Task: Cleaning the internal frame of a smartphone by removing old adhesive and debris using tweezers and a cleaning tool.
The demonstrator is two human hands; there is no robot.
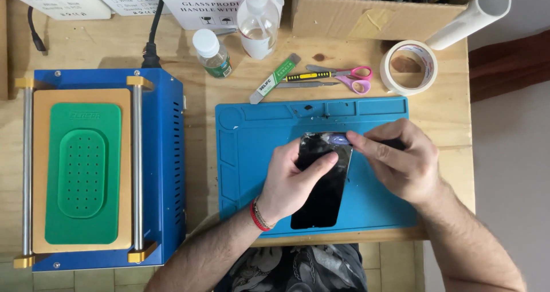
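Note:
A black phone screen (pixel 326 194) lies on a blue work mat (pixel 378 120) in the middle of the wooden table. My left hand (pixel 289 180) rests on the screen's left side, its thumb pressing across the glass. My right hand (pixel 398 160) reaches to the screen's top edge and pinches a small bluish piece (pixel 337 138) there with fingertips. What exactly the piece is I cannot tell.
A blue machine (pixel 163 154) with a green pad (pixel 83 172) stands at the left. Behind the mat lie pink-handled scissors (pixel 352 77), a yellow-handled tool (pixel 309 76), a flat metal pry tool (pixel 274 79), a tape roll (pixel 408 67), a small bottle (pixel 211 52), a spray bottle (pixel 258 23) and cardboard boxes (pixel 366 14).

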